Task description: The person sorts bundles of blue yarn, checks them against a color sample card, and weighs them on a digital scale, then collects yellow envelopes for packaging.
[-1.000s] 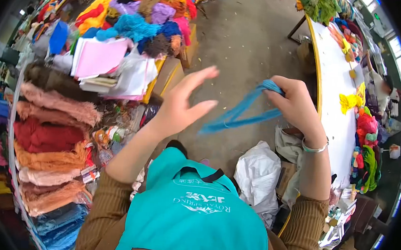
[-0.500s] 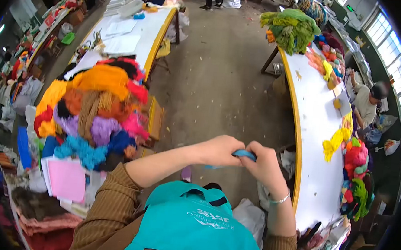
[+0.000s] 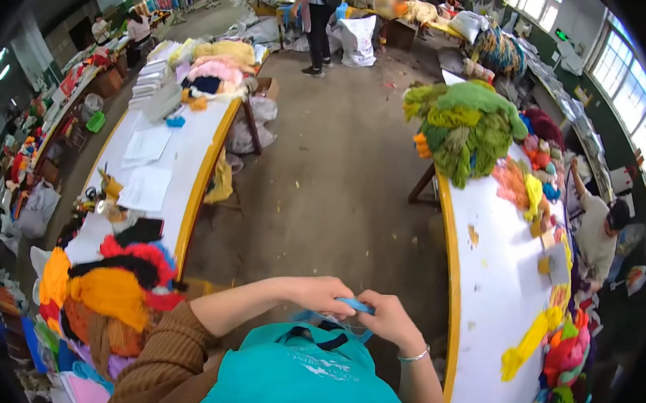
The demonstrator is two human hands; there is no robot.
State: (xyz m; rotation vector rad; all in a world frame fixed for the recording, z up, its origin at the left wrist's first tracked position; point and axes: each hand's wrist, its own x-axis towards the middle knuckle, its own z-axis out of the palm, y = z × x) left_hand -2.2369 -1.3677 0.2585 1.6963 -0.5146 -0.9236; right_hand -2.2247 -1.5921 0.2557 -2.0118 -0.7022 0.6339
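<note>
Blue yarn [image 3: 357, 305] is stretched between my two hands, held in front of the teal apron [image 3: 303, 380]. My left hand [image 3: 324, 294] has its fingers closed on one end of the strand. Close beside it, my right hand [image 3: 388, 318] grips the yarn too, with a bracelet at its wrist. Loose thin strands hang below both hands, over the top of the apron. The fingertips are partly hidden by the hands themselves.
On the left, a white table [image 3: 183, 162] bears papers and a colourful yarn pile [image 3: 107, 291]. The right table [image 3: 482, 287] holds green yarn [image 3: 467, 125] and yellow yarn [image 3: 530, 343]. One person [image 3: 598, 236] is beyond it; another [image 3: 320, 22] stands ahead.
The view has tilted up and shows more of the room ahead. Both hands now appear lower and further left, still gripping the blue yarn, with more loose strands showing.
</note>
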